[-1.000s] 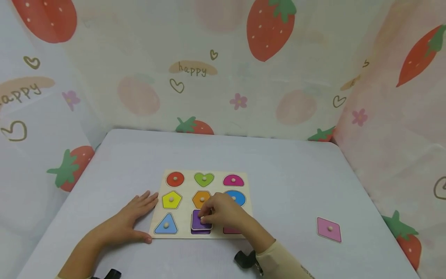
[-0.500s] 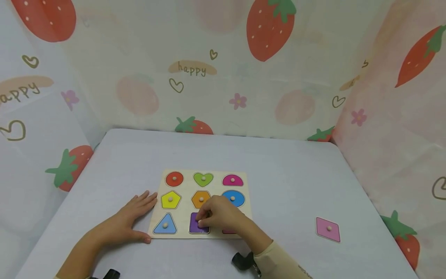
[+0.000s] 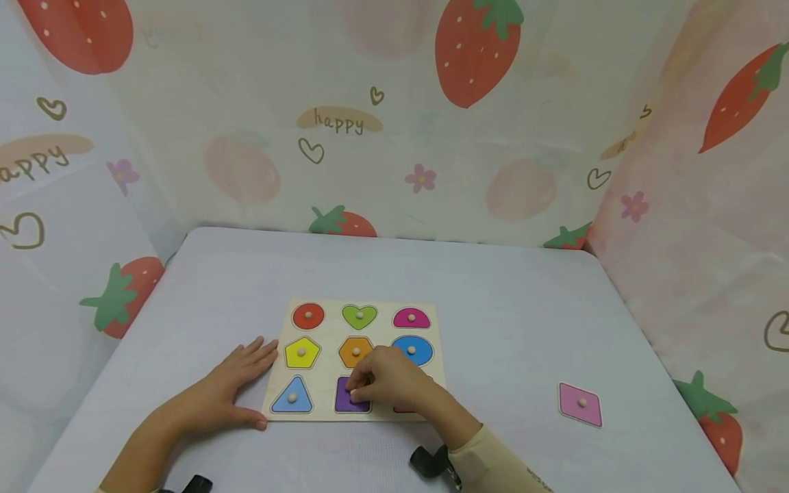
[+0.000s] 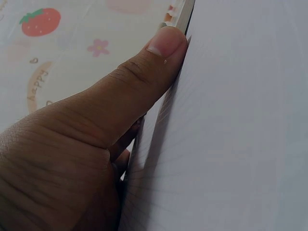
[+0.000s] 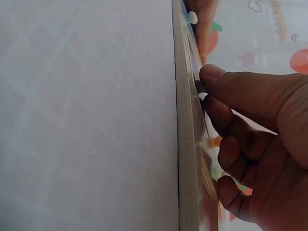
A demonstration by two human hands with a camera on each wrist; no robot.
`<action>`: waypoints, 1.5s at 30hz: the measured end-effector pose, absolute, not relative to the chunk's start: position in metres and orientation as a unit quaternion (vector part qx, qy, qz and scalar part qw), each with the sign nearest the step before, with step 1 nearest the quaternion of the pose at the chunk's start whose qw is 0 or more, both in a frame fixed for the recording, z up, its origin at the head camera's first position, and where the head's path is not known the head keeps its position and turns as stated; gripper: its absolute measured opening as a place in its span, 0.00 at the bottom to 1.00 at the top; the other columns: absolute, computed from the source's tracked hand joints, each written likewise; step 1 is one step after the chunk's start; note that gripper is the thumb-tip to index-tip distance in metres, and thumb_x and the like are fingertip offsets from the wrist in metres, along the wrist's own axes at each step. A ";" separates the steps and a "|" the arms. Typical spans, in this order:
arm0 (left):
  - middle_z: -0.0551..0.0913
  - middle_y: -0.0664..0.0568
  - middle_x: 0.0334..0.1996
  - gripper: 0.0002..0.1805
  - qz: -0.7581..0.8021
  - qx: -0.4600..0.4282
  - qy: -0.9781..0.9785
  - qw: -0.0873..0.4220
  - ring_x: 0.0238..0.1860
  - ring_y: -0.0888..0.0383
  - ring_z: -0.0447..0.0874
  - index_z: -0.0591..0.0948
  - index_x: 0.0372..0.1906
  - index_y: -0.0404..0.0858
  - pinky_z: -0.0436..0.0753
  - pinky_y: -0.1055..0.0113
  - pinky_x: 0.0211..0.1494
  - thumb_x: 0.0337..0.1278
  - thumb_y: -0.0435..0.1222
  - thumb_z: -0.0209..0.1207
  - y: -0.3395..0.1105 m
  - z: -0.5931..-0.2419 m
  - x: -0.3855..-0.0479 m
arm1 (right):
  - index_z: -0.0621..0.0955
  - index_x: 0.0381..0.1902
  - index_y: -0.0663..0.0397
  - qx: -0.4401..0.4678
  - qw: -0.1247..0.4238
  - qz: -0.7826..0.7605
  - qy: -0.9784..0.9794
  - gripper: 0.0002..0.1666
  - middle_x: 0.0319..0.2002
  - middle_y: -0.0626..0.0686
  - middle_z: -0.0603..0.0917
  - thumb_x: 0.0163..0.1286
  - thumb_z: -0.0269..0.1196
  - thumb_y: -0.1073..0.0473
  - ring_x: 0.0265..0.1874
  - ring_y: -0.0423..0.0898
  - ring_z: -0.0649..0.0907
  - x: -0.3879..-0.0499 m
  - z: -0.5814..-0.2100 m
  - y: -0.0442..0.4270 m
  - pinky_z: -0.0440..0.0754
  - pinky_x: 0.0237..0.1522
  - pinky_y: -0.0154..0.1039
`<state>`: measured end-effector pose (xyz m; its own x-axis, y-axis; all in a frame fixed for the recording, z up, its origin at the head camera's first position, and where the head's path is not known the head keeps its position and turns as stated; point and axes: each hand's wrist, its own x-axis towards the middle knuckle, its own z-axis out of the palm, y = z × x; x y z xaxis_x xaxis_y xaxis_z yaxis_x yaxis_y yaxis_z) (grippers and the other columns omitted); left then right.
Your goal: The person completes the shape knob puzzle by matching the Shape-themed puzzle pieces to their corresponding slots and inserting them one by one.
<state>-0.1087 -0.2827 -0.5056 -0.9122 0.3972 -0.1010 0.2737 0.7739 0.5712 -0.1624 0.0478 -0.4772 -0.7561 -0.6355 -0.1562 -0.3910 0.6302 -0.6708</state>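
A wooden knob puzzle board (image 3: 329, 327) lies flat on the table, filled with coloured shape pieces. Thumb and fingertips of my right hand (image 3: 394, 375) pinch the knob of the purple square (image 3: 342, 405) in the front row's middle place; the hand hides part of that piece. The right wrist view shows the same hand (image 5: 255, 130) low over the board's edge (image 5: 187, 144), other fingers curled. My left hand (image 3: 234, 385) lies spread at the board's left side, fingertips and thumb touching its edge. In the left wrist view, its thumb (image 4: 139, 72) presses the near corner.
A loose pink parallelogram piece (image 3: 581, 411) with a knob lies to the right on the white table (image 3: 493, 308). Strawberry-printed curtains (image 3: 345, 171) stand behind and at both sides. A blue triangle (image 3: 292, 398) sits left of the square; a pink piece (image 3: 403, 409) is partly hidden by the right wrist.
One second ago the purple square sat offset over its recess; it has since dropped level into it. My right hand moved slightly down and left with it. The left hand stays put.
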 end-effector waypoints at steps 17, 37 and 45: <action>0.55 0.56 0.82 0.67 0.288 0.161 0.936 0.118 0.84 0.44 0.40 0.61 0.81 0.49 0.43 0.44 0.84 0.30 0.69 0.74 -0.285 -0.506 -0.109 | 0.92 0.34 0.37 -0.322 0.171 -0.273 0.890 0.03 0.26 0.31 0.83 0.63 0.76 0.51 0.34 0.32 0.78 -0.165 -0.468 0.051 0.78 0.38 0.29; 0.55 0.55 0.82 0.68 0.282 0.166 0.937 0.120 0.84 0.44 0.41 0.61 0.81 0.49 0.46 0.37 0.81 0.29 0.70 0.73 -0.284 -0.509 -0.111 | 0.90 0.42 0.45 -0.343 0.044 -0.270 0.899 0.08 0.38 0.36 0.86 0.64 0.74 0.57 0.46 0.40 0.80 -0.167 -0.431 0.164 0.81 0.51 0.43; 0.54 0.56 0.83 0.67 0.282 0.166 0.937 0.125 0.84 0.43 0.40 0.60 0.81 0.50 0.46 0.36 0.81 0.30 0.70 0.73 -0.285 -0.508 -0.111 | 0.90 0.41 0.44 -0.292 -0.032 -0.264 0.919 0.11 0.37 0.34 0.85 0.60 0.77 0.59 0.45 0.37 0.79 -0.160 -0.432 0.229 0.81 0.48 0.41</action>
